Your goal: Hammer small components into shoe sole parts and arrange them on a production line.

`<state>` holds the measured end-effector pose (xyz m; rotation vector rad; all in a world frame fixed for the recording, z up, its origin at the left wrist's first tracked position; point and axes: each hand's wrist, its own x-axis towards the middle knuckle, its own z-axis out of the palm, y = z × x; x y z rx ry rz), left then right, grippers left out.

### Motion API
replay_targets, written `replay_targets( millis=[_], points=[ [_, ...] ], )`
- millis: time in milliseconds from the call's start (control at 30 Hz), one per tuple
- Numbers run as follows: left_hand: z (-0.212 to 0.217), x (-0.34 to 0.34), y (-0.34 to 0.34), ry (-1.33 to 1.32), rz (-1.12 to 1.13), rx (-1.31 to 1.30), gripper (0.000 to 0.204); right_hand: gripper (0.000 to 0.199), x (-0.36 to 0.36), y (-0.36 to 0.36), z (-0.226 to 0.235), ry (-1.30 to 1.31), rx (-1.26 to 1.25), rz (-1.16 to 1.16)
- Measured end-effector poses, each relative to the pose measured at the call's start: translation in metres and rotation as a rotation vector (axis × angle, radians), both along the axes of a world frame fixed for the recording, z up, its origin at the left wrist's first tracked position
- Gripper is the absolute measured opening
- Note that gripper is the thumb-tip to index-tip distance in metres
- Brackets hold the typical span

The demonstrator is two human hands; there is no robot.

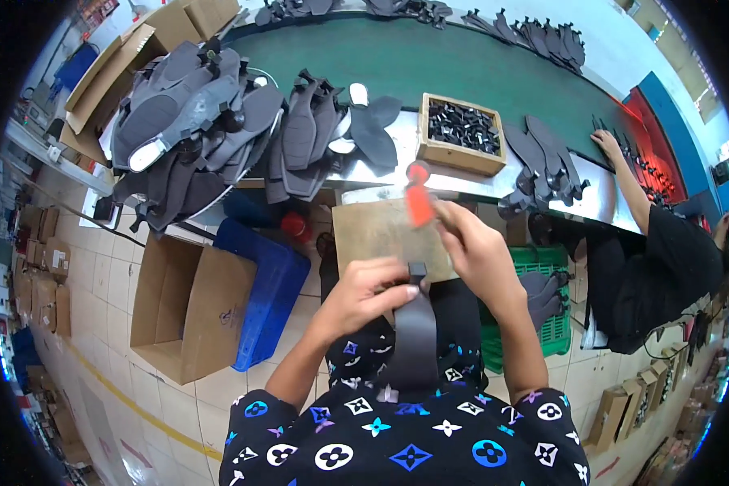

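Clock read off frame centre, going left to right.

9 o'clock: I've got brown cartons [54, 304] on the floor, white label [59, 259] on one, too small for me to read. 10 o'clock: big heap of grey padded pieces [174, 105] with black clips. 8 o'clock: open cardboard carton [198, 324], small dark print on its side, not legible to me; blue plastic bin [279, 296] right beside it.

6 o'clock, just off centre: left hand [373, 296], thumb and fingers pinching the top end of a grey strap [415, 344]. Strap runs down over the lap toward 5 o'clock; black buckle [416, 270] at its top, by the near edge of a flat tan board [368, 231].

2 o'clock, near centre: red mallet [419, 206], blurred, above the board and apart from the buckle. Right hand [475, 247] at 3 o'clock, fingers curled closed around its handle, which is mostly hidden.

Between 1 and 2 o'clock: wooden box [462, 157] full of black buckles [462, 125]. Green crate [555, 332] between 3 and 4. Far 2 o'clock: co-worker's hand [606, 143] at the green conveyor belt [364, 61].
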<state>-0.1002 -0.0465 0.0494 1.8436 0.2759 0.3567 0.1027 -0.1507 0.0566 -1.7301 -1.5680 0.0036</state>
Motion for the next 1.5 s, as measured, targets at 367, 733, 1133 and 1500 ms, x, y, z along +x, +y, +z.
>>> replay_targets(
  millis=[367, 733, 1133, 1500],
  points=[
    [0.032, -0.019, -0.035, 0.026, -0.092, -0.588, 0.027, 0.031, -0.012, -0.017, 0.008, 0.658, -0.102, 0.633],
    [0.031, 0.004, -0.035, -0.049, -0.662, -0.663, 0.026, 0.031, -0.002, -0.026, 0.041, 0.477, 0.032, 1.173],
    [0.046, -0.023, -0.032, 0.029, -0.483, -0.339, 0.03, 0.038, 0.0, -0.019, 0.061, 0.245, -0.131, 1.159],
    [0.015, 0.009, 0.05, 0.021, 0.273, -0.286, 0.048, 0.015, 0.084, -0.111, -0.001, 0.558, 0.123, -0.293]
  ],
)
